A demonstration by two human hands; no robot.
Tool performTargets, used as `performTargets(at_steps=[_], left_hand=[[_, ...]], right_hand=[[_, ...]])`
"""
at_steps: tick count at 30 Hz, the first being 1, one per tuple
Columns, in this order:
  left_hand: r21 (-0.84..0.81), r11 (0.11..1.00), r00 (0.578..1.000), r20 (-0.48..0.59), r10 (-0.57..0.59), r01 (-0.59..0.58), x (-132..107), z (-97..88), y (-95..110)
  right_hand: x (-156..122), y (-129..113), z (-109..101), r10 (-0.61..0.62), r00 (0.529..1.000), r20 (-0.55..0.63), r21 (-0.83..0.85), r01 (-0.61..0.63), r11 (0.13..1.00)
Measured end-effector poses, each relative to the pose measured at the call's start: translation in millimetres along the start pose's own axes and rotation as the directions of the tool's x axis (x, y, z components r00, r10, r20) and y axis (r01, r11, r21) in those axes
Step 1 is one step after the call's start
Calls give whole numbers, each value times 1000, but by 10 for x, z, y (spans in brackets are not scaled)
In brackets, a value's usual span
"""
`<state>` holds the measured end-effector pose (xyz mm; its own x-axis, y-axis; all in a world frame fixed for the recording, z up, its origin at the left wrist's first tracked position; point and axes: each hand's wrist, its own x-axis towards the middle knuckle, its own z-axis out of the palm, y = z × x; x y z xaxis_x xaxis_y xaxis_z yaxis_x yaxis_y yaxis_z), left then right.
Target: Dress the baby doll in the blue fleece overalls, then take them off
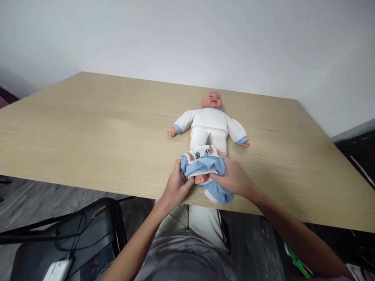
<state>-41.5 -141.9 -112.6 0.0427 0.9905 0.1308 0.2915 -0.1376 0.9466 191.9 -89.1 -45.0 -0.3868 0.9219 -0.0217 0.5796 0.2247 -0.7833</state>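
Note:
A baby doll (209, 119) in a white top with blue cuffs and white leggings lies on its back, head away from me. Around its lower legs is a bunched blue and white baby garment (204, 166), perhaps pants, with printed eyes along its upper part. One doll foot (201, 179) pokes out of an opening in the cloth. My left hand (177, 183) pinches the garment's left edge, and my right hand (234, 175) grips its right side. A loose blue part of the cloth hangs toward the table edge below my right hand.
The wooden table (102, 144) reaches back to a pale wall (187, 43). At lower left stands a black chair (96, 230) with cables, a white device (58, 270) and a dark flat object on it. Dark furniture (359, 152) is at the right.

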Motion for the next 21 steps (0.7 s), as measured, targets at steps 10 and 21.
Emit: performTargets(at_steps=[10, 21], left_hand=[[76, 995, 997, -16, 70, -69, 371, -201, 83], [51, 996, 976, 206, 66, -79, 493, -478, 199]], right_hand=[[394, 124, -114, -118, 992, 46, 11, 117, 993], [408, 536, -352, -167, 964, 208, 439, 61, 896]])
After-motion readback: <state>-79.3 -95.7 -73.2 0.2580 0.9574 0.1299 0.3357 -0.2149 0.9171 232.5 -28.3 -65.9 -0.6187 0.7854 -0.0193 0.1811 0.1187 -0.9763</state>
